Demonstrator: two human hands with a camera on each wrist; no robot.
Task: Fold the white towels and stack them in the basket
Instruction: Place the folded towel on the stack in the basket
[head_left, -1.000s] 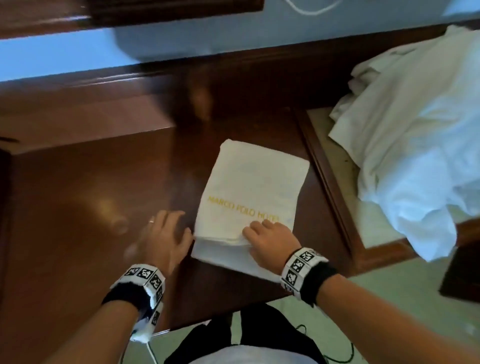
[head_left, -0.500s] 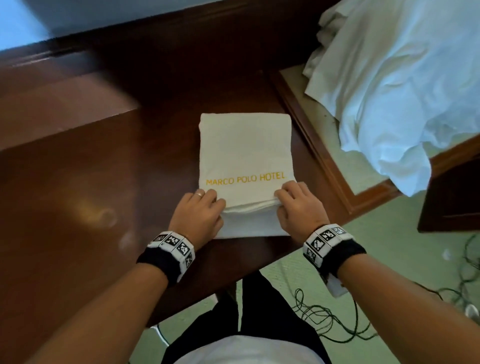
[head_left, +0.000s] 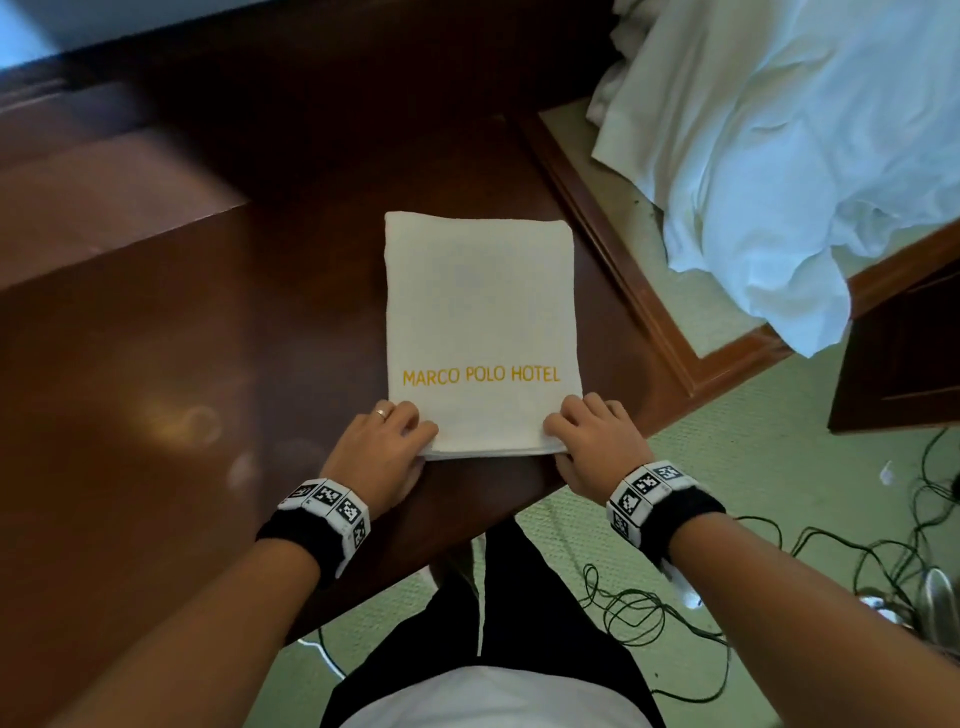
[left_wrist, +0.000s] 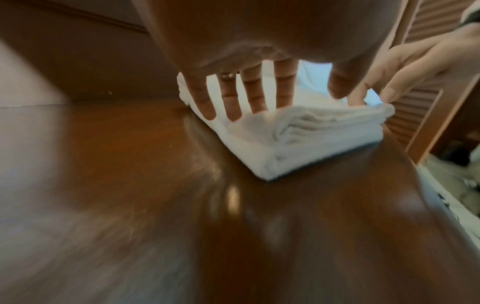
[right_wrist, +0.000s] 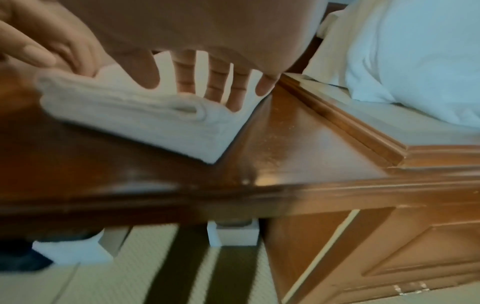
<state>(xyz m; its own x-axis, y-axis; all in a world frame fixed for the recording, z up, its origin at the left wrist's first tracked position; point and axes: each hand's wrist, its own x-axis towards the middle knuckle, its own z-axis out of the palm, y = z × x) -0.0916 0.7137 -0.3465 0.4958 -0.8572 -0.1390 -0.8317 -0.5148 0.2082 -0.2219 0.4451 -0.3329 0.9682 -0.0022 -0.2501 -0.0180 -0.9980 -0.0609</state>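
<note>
A folded white towel (head_left: 478, 312) with yellow "MARCO POLO HOTEL" lettering lies flat on the dark wooden table (head_left: 208, 364), its near edge close to the table's front edge. My left hand (head_left: 402, 436) pinches the near-left corner and my right hand (head_left: 576, 426) pinches the near-right corner, with fingers curled over the top layer. The left wrist view shows the towel's stacked layers (left_wrist: 311, 135) under my left hand's fingers (left_wrist: 231, 98). The right wrist view shows the towel (right_wrist: 145, 119) below my right hand's fingers (right_wrist: 215, 86). No basket is in view.
A heap of white linen (head_left: 805, 156) lies on a wooden-framed bed (head_left: 675, 322) right of the table. Dark cables (head_left: 649, 613) trail over the green carpet by my legs. A dark cabinet (head_left: 904, 364) stands at the far right.
My left hand moved from the bare table onto the towel's near-left corner. Both hands drew the top layer toward me, so the lower layer no longer sticks out. The towel now lies square.
</note>
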